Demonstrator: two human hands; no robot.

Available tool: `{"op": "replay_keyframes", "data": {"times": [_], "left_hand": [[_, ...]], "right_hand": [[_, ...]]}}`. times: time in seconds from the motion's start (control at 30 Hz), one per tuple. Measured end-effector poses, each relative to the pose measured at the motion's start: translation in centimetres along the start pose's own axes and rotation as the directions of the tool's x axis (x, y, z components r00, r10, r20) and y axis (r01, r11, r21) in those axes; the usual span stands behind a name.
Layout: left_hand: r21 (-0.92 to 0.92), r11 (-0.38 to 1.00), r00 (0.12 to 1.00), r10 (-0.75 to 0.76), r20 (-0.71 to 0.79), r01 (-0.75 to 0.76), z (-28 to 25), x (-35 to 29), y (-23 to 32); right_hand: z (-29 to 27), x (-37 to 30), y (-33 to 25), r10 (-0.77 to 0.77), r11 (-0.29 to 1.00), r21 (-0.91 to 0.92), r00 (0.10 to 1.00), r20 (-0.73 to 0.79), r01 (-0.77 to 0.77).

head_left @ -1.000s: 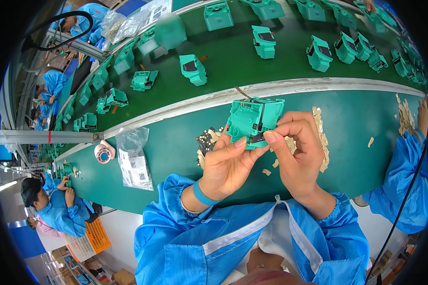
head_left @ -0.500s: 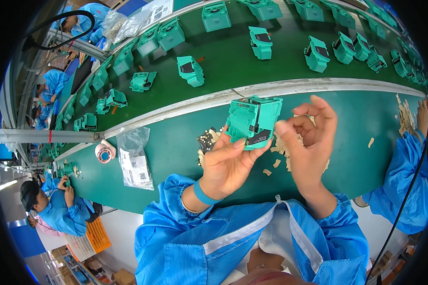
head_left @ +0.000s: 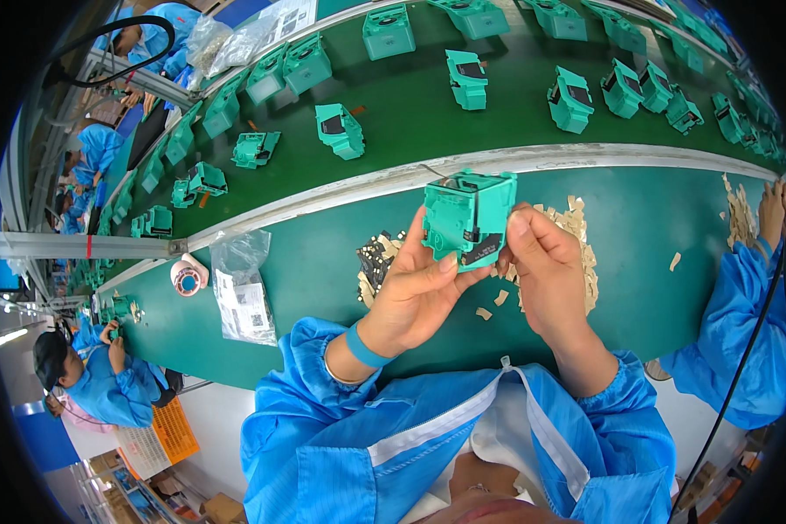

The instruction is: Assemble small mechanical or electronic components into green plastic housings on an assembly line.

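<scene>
A green plastic housing (head_left: 468, 218) with a black part on its lower right is held up over the bench. My left hand (head_left: 419, 293) grips it from the left and below, thumb on the front edge. The fingers of my right hand (head_left: 546, 271) are closed against its right side; whether a small piece sits between them is hidden. Behind my left hand lies a pile of small black parts (head_left: 377, 264) with pale ends. Under and beyond my right hand spreads a heap of beige paper-like pieces (head_left: 576, 229).
A conveyor belt (head_left: 393, 105) carrying several green housings runs beyond a pale metal rail (head_left: 349, 190). On the bench (head_left: 323, 253) lie a clear plastic bag (head_left: 243, 297) and a tape roll (head_left: 188, 278). Co-workers sit at left; another's hand (head_left: 773, 210) is at right.
My right hand has come down and left from beside the housing, and its fingers now close on its right side. Housings on the belt have shifted slightly left.
</scene>
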State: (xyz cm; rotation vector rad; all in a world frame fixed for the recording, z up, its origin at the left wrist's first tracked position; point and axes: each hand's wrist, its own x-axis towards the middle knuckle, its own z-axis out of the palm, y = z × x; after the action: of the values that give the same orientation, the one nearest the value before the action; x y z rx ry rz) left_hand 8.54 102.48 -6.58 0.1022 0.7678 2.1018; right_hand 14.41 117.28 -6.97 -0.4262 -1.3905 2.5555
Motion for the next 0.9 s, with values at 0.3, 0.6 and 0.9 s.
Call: {"op": "replay_keyframes", "data": {"times": [0.3, 0.6, 0.9], "left_hand": [[0.079, 0.997, 0.995, 0.014, -0.103, -0.006, -0.2, 0.9, 0.1], [0.844, 0.508, 0.856, 0.501, -0.126, -0.174, -11.5, 13.9, 6.5], [0.901, -0.434, 0.878, 0.436, 0.199, 0.011, -6.3, 5.9, 6.8]], "right_hand": [[-1.3, 0.7, 0.5, -0.12, 0.932, -0.346, 0.993, -0.003, 0.111], [-5.1, 1.3, 2.8, -0.187, 0.951, -0.272, 0.975, -0.12, 0.148], [-6.3, 1.1, 2.7, -0.256, 0.904, -0.375, 0.962, -0.09, 0.206]]}}
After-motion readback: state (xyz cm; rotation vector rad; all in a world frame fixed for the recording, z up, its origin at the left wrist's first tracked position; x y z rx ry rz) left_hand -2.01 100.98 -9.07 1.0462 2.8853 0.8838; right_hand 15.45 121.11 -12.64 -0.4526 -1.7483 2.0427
